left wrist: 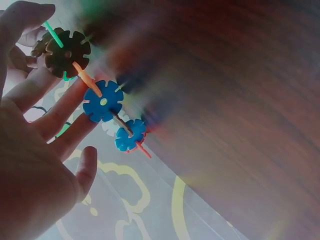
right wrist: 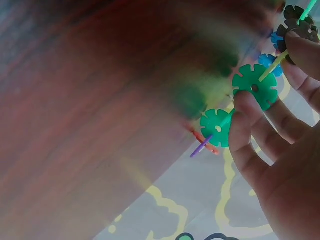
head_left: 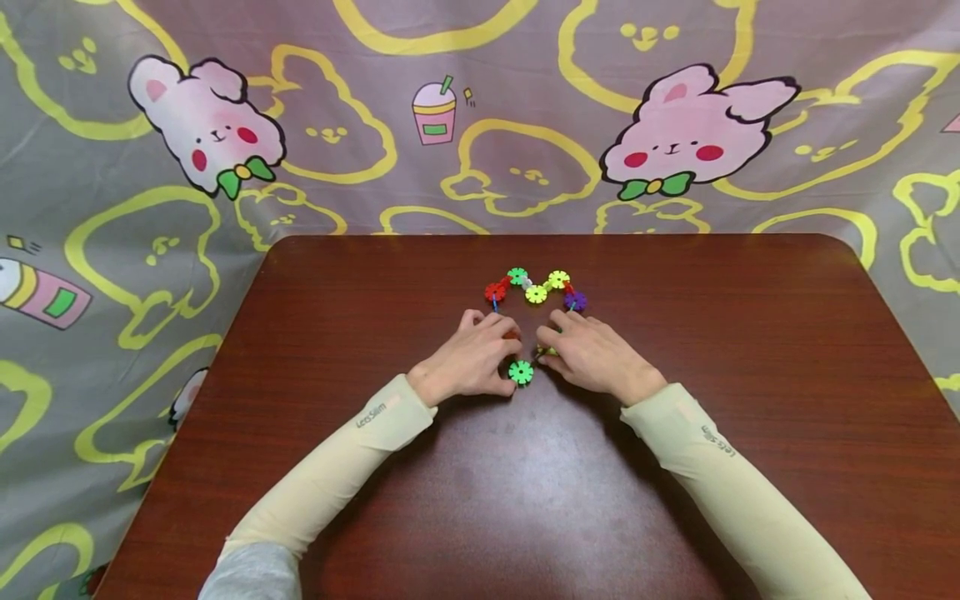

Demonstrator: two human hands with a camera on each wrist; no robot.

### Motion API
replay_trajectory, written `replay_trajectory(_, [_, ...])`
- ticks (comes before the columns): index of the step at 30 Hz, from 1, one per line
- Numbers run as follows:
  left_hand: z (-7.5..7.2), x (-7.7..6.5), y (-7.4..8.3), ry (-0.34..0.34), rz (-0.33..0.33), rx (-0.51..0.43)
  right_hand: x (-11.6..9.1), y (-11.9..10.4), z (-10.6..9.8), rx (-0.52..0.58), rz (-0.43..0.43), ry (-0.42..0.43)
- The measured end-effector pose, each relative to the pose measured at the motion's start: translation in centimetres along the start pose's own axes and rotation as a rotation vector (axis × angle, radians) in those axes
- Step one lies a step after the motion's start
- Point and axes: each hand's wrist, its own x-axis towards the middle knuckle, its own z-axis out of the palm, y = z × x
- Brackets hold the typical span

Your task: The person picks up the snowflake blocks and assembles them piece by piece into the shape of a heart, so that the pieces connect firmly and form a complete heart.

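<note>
A loop of slotted plastic snowflake discs lies on the table, in green, red, white, yellow, purple and other colours. The left hand [head_left: 480,354] holds the near-left part, with its thumb beside a green disc [head_left: 521,372]. In the left wrist view its thumb and fingers are around the linked discs [left wrist: 102,101], which run across the fingers. On the near-right part is the right hand [head_left: 592,354]. Its thumb lies on a dark disc [right wrist: 300,31] in the right wrist view, and other fingers touch green discs [right wrist: 255,86]. Both hands hide several discs in the head view.
The brown wooden table [head_left: 360,308] has rounded far corners. A patterned cloth [head_left: 517,167] with rabbits and yellow outlines hangs behind and at the sides. The far part of the disc loop, with a yellow disc [head_left: 536,293] and a purple disc [head_left: 576,301], lies beyond the hands.
</note>
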Motion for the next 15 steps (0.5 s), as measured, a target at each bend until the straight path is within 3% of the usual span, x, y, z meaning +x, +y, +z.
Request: replay_trajectory(15, [0.36, -0.1, -0.07, 0.033, 0.008, 0.005, 0.03, -0.07, 0.09, 0.02, 0.008, 0.01])
